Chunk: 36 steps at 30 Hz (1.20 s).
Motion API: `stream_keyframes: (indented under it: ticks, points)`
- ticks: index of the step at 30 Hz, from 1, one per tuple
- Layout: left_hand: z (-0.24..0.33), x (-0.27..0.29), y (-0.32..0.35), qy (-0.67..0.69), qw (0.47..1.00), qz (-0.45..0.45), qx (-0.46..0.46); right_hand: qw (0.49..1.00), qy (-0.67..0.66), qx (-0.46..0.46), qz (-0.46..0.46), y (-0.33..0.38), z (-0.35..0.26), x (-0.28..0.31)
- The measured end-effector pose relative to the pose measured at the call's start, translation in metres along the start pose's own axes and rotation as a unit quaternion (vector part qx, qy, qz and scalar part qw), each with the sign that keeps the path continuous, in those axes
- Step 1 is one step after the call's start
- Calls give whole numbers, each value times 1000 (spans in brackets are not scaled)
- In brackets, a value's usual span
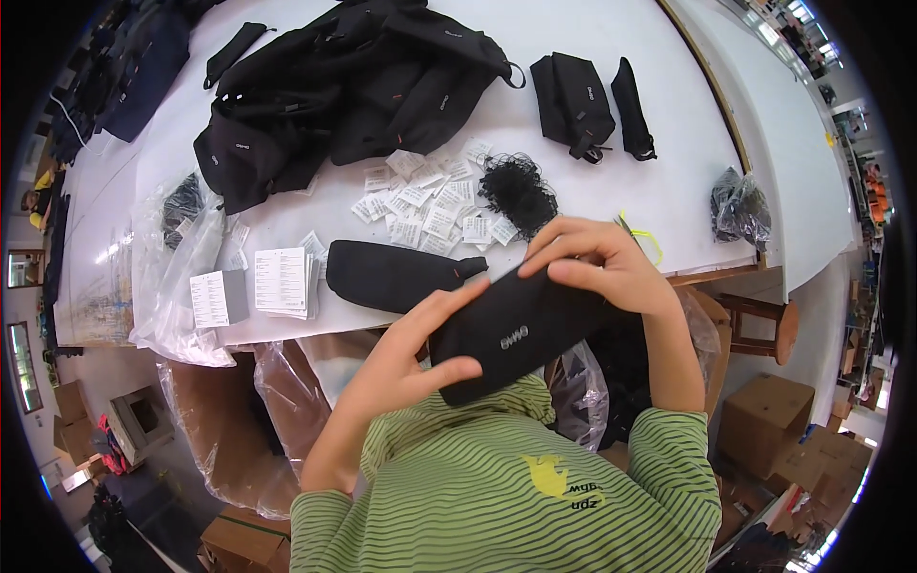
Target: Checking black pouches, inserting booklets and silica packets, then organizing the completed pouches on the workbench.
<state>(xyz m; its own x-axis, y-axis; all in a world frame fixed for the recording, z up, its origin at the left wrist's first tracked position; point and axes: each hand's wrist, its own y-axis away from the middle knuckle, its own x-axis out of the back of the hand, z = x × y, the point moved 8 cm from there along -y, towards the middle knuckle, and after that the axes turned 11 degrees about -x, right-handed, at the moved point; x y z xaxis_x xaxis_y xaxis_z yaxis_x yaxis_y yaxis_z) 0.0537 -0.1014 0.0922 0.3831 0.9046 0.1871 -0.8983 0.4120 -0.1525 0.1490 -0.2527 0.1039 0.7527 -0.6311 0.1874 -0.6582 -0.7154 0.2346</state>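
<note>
Between my two hands is a black fabric pouch (521,329) with a small light print, held tilted in front of my body at the table's near edge. My left hand (420,349) grips its left end, thumb on the front face. At the upper right end, my right hand (597,263) has its fingers curled over the top edge. Another black pouch (396,274) lies flat on the table just beyond my left hand. Past my right hand are a tangle of black strings (517,194) and a spread of small white packets (430,202).
A heap of black pouches (353,86) covers the far table, with more black pouches (573,100) at far right. Stacks of white printed cards (283,282) stand left. Yellow-handled snips (645,237) lie right. Plastic-lined cartons (224,411) sit below the edge; a wooden stool (764,329) stands right.
</note>
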Motion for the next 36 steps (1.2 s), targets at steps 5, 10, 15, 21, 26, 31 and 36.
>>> stream_keyframes:
  ticks: [5, 10, 15, 21, 26, 31, 36]
  points:
    - [-10, 17, 11, 2, 994, 106, -10, 999, -17, -32, 9, 1, -2, 4]
    - [-6, 23, 11, -12, 994, 104, -24, 997, 58, -26, -36, 5, 5, 1]
    - [1, 38, 18, -105, 987, 108, -57, 998, 55, -7, -37, -1, -3, 9]
    - [106, 41, 19, 68, 960, 53, -268, 912, 90, -3, 401, 33, -10, 130]
    - [147, 11, 3, 321, 881, -58, -344, 697, 350, 163, 604, 4, -8, 184]
    - [160, 7, 1, 327, 830, -107, -439, 677, 383, 98, 620, -43, 44, 187]
    - [158, 5, -5, 357, 842, -115, -388, 672, 470, -13, 572, -78, 105, 183]
